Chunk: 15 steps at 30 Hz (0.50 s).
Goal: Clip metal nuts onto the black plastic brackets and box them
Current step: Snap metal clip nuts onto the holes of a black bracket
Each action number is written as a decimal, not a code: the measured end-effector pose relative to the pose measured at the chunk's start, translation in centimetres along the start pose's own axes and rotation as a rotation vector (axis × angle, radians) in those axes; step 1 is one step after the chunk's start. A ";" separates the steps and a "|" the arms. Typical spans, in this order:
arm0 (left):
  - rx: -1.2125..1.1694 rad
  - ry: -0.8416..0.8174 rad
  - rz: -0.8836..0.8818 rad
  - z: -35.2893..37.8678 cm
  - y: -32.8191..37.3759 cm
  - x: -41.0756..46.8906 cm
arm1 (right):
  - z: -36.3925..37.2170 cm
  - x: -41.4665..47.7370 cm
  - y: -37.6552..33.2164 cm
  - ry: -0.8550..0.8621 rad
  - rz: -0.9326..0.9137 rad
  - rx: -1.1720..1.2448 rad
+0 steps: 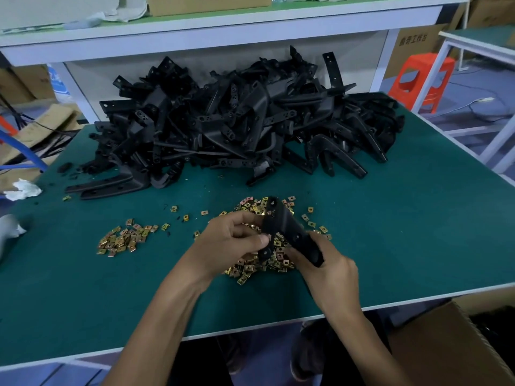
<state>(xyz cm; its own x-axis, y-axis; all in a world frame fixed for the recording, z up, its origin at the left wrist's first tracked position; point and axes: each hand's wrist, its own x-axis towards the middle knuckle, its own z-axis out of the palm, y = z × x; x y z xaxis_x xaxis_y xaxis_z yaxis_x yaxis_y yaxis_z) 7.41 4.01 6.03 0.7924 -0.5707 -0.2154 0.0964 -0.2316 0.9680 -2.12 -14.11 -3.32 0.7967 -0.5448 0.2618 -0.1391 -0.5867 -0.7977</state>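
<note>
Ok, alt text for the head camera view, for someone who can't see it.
The left hand and right hand hold one black bracket over a pile of brass-coloured metal nuts on a green table. A large heap of black brackets lies behind.

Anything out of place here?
Minor: loose nuts strewn between the small nut pile and the large nut pile; one stray nut near the left edge of the table; black scraps beside the bracket heap. The held bracket looks fine.

This is a factory assembly workshop: a green-matted counter [418, 218] under a white shelf [223, 26], a bulk heap of black brackets [237, 126], loose metal nuts [122, 239], cardboard cartons [451, 349], and a red plastic stool [423, 79] nearby.
</note>
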 end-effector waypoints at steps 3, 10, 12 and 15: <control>-0.024 0.094 0.071 1.3 -0.6 1.5 | -0.2 0.3 0.2 0.081 0.093 0.219; 0.989 0.157 0.241 5.9 -2.8 7.0 | -0.7 0.5 0.3 0.209 0.186 0.455; 1.092 0.146 0.209 6.3 -2.7 8.0 | -0.6 0.5 0.3 0.197 0.189 0.463; 1.097 0.143 0.233 6.0 -2.5 8.6 | -0.6 0.5 0.4 0.177 0.181 0.464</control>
<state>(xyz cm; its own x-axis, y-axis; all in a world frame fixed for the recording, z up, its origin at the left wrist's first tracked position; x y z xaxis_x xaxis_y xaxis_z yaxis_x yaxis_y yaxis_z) 10.35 -5.09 0.97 0.7905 -0.6111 0.0407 -0.5876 -0.7380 0.3319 -2.19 -14.96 -3.14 0.6667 -0.7294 0.1533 0.0414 -0.1691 -0.9847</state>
